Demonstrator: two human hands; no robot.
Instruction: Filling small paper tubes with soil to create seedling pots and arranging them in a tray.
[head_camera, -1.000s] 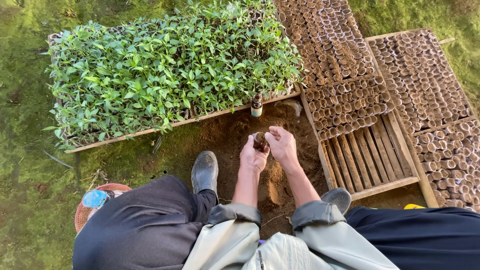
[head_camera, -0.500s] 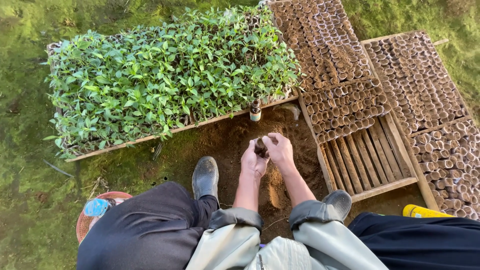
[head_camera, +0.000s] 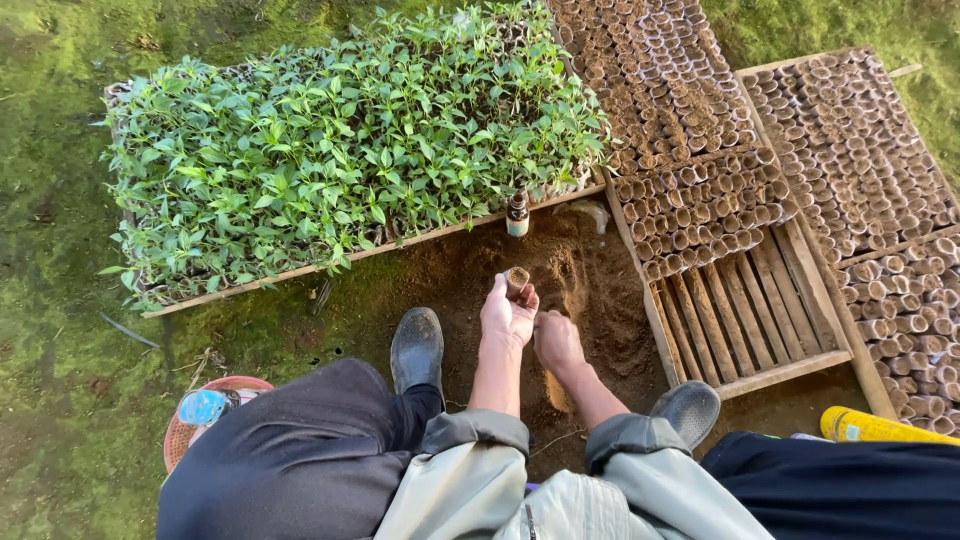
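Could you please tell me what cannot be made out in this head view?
- Right hand: palm faces down onto the soil pile, so any grip is hidden.
- Small pot in left hand: contents too small.
- Yellow object: cut off by the right edge.

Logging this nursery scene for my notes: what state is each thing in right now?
Small pot: upright, filled with soil, held in the left hand.
Right hand: lowered to the loose soil, grip hidden.
Seedling tray: full of leafy seedlings.
Slatted crate: near end bare, far end packed with pots.
Small bottle: upright, capped.
Yellow can: lying on its side.
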